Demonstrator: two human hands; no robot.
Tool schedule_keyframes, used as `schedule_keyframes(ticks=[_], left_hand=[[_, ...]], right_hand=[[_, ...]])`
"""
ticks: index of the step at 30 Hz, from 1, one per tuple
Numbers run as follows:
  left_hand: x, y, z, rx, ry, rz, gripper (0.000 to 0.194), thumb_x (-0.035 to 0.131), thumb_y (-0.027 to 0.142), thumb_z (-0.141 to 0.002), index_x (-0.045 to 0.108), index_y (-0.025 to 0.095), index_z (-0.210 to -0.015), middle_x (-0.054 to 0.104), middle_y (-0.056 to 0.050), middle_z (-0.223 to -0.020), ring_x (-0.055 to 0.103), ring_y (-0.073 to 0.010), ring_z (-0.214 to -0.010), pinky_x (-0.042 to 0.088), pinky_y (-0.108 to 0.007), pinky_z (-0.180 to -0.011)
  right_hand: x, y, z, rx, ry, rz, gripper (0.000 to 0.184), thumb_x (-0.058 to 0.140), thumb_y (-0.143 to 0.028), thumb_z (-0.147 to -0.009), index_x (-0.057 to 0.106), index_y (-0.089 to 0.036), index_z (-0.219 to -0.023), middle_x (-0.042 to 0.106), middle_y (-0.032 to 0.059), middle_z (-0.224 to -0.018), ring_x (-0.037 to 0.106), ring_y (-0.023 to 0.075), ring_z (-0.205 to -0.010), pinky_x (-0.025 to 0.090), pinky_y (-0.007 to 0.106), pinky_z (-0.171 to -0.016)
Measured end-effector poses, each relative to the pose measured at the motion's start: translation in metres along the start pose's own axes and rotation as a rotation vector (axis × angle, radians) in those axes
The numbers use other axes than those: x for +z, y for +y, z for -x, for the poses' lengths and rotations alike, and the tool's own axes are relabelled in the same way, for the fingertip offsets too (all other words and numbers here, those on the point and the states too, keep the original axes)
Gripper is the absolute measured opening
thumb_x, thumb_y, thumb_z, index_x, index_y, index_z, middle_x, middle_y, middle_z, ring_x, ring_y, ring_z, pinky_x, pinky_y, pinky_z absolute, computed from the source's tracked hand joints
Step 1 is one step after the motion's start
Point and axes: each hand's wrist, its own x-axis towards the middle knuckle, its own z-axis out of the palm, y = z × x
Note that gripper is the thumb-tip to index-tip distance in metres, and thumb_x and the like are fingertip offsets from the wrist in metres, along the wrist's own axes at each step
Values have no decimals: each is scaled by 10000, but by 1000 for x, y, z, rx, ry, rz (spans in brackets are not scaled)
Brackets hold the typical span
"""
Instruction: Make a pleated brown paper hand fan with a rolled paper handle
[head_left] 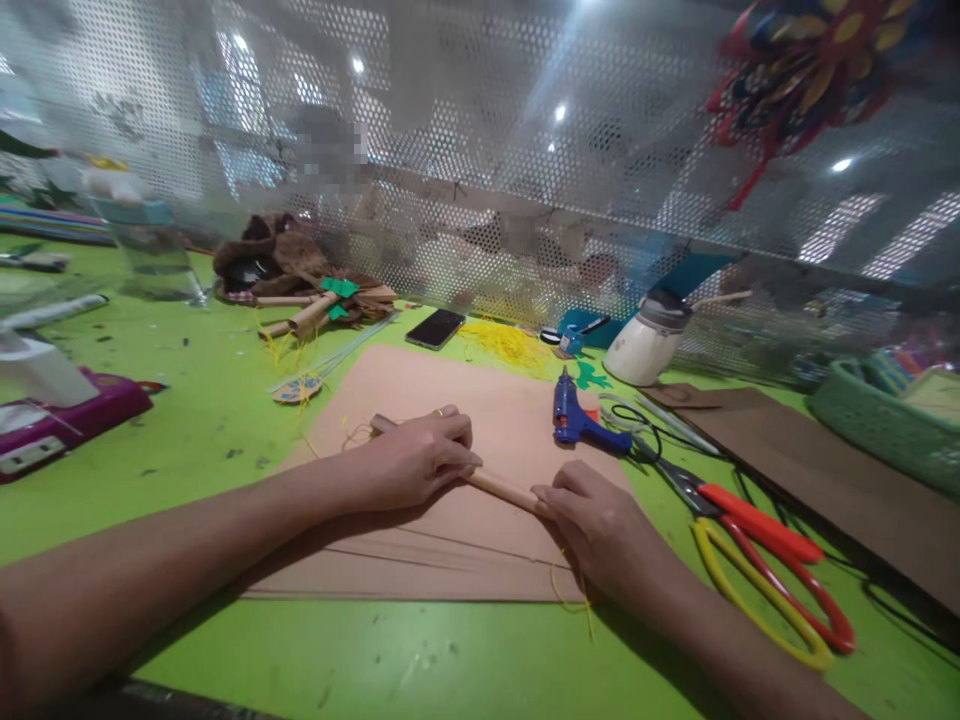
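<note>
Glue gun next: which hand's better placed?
Probably the right hand: it's nearer the glue gun, at the right end of the tube. The left hand is farther off, over the tube's middle.

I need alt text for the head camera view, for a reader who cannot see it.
A person's left hand and right hand hold a slim brown tube over tan paper on a green table. To the right lie a blue glue gun and red-and-yellow-handled scissors.
</note>
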Motion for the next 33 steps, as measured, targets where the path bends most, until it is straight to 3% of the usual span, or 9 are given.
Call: schedule_keyframes(ticks=[12, 27, 33], left_hand=[[1, -3, 1, 20, -32, -77, 271, 443, 209, -954, 651, 172, -785, 559, -60, -845, 501, -172, -830, 417, -275, -708], [-1, -2, -1, -3, -50, -51, 271, 452, 209, -948, 649, 159, -769, 553, -56, -843, 504, -166, -849, 404, -260, -732], [3, -6, 0, 6, -38, -57, 285, 438, 224, -957, 656, 168, -781, 551, -53, -842, 497, -168, -843, 402, -268, -737]], right_hand=[[10, 2, 2, -14, 16, 58, 271, 446, -165, -969, 644, -135, -785, 513, 53, -739, 436, 159, -634, 296, 292, -553], [6, 3, -1, -74, -19, 134, 267, 460, -205, -980, 646, -127, -806, 567, 69, -771, 481, 185, -717, 356, 305, -624], [-2, -5, -1, -16, -50, 79, 217, 509, -202, -950, 653, -132, -803, 574, 70, -783, 503, 198, -747, 375, 312, -644]])
